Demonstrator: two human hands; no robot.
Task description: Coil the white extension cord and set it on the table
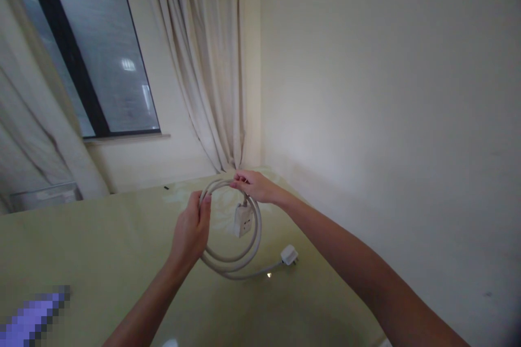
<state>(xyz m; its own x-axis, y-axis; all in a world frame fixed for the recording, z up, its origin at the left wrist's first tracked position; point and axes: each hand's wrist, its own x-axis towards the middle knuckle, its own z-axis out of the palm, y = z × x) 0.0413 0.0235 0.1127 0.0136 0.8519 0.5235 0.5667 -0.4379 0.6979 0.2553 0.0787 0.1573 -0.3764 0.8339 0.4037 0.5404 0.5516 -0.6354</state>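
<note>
Between my hands a white extension cord point(259, 233) is looped into a round coil over the table. My left hand point(191, 226) is closed round the coil's left side, thumb on top. At the upper right of the loop, my right hand point(254, 185) pinches the cord with its fingertips. The cord's socket block point(243, 219) hangs inside the loop, just below my right hand. To the lower right, the white plug point(289, 255) sticks out at the cord's other end, its prongs pointing down and right.
A glossy pale green table point(101, 249) spreads below, with a small dark object point(166, 188) near its back edge. A pixelated purple shape point(32, 317) sits at the lower left. Behind are curtains point(215, 65) and a dark-framed window point(101, 49); a bare wall point(386, 92) borders the right.
</note>
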